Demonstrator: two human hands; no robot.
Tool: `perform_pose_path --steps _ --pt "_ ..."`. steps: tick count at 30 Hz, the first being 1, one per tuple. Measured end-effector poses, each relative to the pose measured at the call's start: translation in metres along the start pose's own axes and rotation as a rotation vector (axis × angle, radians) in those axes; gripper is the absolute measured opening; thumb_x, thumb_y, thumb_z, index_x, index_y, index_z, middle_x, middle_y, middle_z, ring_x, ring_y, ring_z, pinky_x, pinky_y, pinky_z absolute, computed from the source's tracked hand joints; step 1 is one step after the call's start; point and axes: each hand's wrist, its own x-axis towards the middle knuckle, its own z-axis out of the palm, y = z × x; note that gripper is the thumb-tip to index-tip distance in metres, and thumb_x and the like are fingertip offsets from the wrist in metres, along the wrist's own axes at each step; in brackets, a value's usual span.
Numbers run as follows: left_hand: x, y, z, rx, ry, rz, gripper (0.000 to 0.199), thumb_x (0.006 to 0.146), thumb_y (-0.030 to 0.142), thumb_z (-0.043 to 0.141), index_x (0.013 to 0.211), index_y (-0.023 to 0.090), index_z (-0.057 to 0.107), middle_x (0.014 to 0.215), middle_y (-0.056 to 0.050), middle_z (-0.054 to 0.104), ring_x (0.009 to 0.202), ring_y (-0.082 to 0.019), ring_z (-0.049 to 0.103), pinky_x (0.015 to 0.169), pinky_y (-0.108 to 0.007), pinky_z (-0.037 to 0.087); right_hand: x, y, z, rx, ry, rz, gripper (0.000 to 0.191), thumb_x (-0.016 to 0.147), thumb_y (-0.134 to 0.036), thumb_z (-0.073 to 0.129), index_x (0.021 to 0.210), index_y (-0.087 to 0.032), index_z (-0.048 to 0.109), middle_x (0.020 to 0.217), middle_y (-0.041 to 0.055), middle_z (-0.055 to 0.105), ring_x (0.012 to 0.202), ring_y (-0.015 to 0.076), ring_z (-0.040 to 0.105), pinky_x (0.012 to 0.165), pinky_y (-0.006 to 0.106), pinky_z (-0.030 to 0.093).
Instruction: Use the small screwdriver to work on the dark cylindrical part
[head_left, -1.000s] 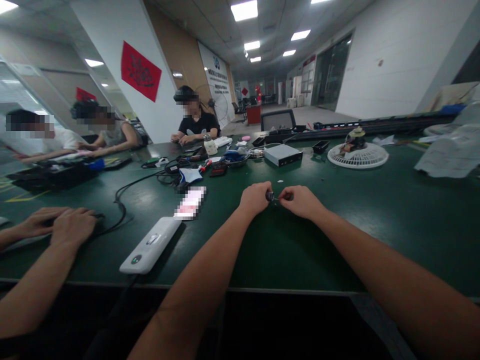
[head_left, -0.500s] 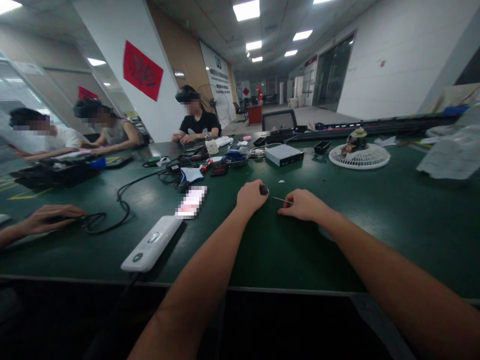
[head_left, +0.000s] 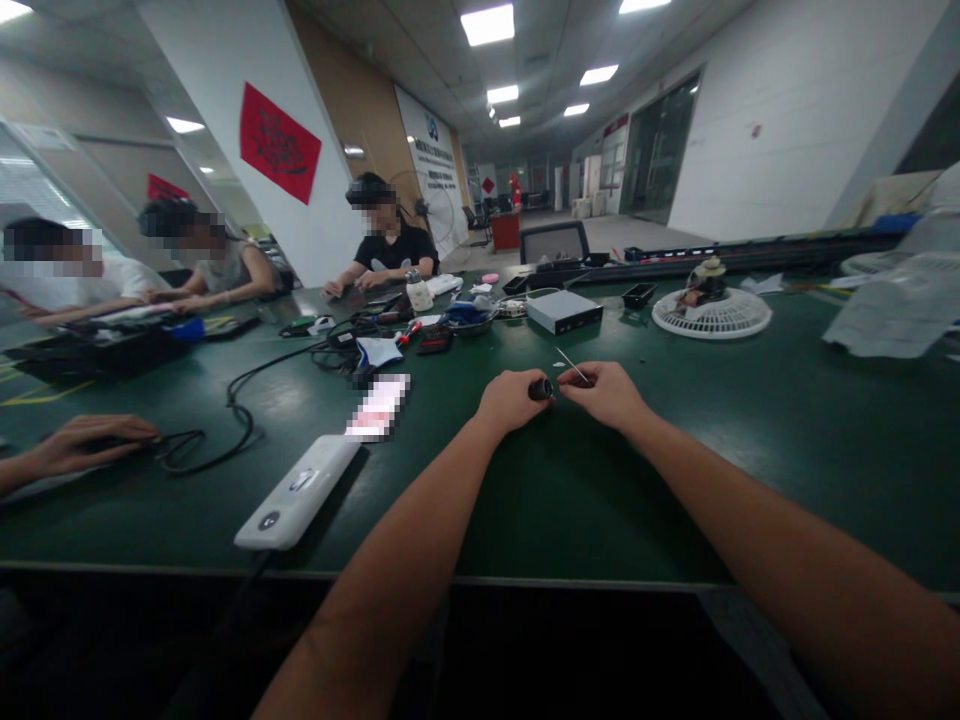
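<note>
My left hand [head_left: 513,402] is closed around a small dark cylindrical part [head_left: 539,389], whose round end faces right. Its exact kind is too small to make out. Close by on the right, my right hand [head_left: 606,392] pinches a thin metal rod [head_left: 571,366] that sticks up and to the left past the fingertips. The rod's lower end is hidden in the fingers. Both hands are just above the green tabletop [head_left: 517,510], with a narrow gap between them.
A white power bank [head_left: 300,492] and a lit phone [head_left: 379,408] lie left of my arms. Beyond my hands are a silver box [head_left: 564,311] and a white fan grille [head_left: 711,314]. Another person's hand [head_left: 97,443] rests by a black cable [head_left: 244,400]; several people sit further off.
My hands have come closer together. The rod has swung from nearly level to pointing up and left, and the dark cylindrical part has turned so more of it shows.
</note>
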Motion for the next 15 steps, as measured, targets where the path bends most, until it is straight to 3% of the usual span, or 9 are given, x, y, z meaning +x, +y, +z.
perform_pose_path --steps 6,9,15 --pt "-0.0005 0.0064 -0.0027 0.019 -0.028 0.050 0.028 0.080 0.046 0.070 0.102 0.027 0.073 0.090 -0.003 0.074 0.082 -0.020 0.068 0.073 -0.029 0.050 0.0012 0.0020 0.0051 0.194 0.026 -0.008 0.024 0.078 -0.016 0.071 0.102 -0.014 0.075 0.098 0.0098 0.078 0.086 0.0195 0.073 0.084 0.034 0.057" --pt "-0.0011 0.0083 -0.0039 0.033 -0.036 0.069 0.028 0.081 0.046 0.069 0.102 0.027 0.073 0.089 -0.004 0.074 0.082 -0.021 0.068 0.073 -0.029 0.050 0.0019 0.0021 0.0062 0.282 0.034 0.006 0.034 0.071 -0.008 0.073 0.105 -0.013 0.072 0.107 0.0122 0.076 0.086 0.0187 0.074 0.082 0.035 0.059" --pt "-0.0018 0.0082 -0.0040 0.013 -0.021 0.103 0.029 0.083 0.047 0.068 0.102 0.025 0.071 0.090 -0.004 0.074 0.081 -0.019 0.067 0.073 -0.028 0.049 0.0012 -0.0010 0.0023 0.251 0.062 0.033 0.031 0.068 -0.013 0.079 0.098 -0.011 0.072 0.086 0.0088 0.077 0.079 0.0194 0.073 0.082 0.037 0.058"
